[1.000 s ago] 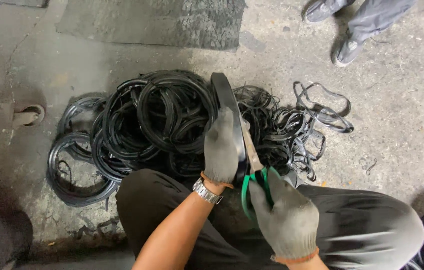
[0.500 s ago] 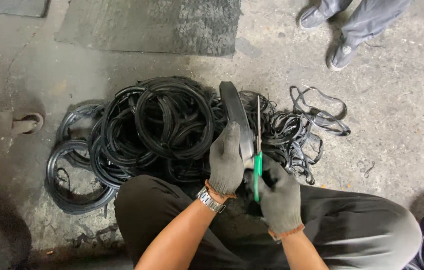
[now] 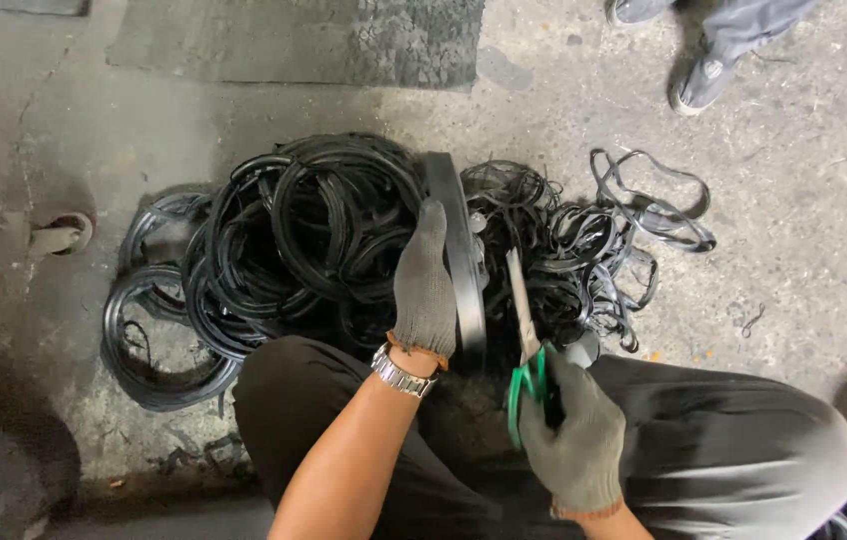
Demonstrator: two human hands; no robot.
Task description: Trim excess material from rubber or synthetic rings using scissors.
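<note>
My left hand (image 3: 426,285), in a grey knit glove, is wrapped around a flat black rubber band (image 3: 462,250) that stands up on edge out of the heap, fingers reaching toward 12 o'clock. My right hand (image 3: 576,440) is closed through the green handles of a pair of scissors (image 3: 524,330), blades pointing to 12 o'clock just beside the band, at 3 o'clock from my left fingers. I cannot tell whether the blades are parted. The risk I see: the tips sit near my left glove, and thin knit would not stop a slip. The band could also twist in my grip and skew any cut. Beyond lies the pile of black rubber rings (image 3: 324,230) on the concrete floor (image 3: 804,250); loose loops could snag the blades. At 1 o'clock, another person's shoes (image 3: 704,80).
</note>
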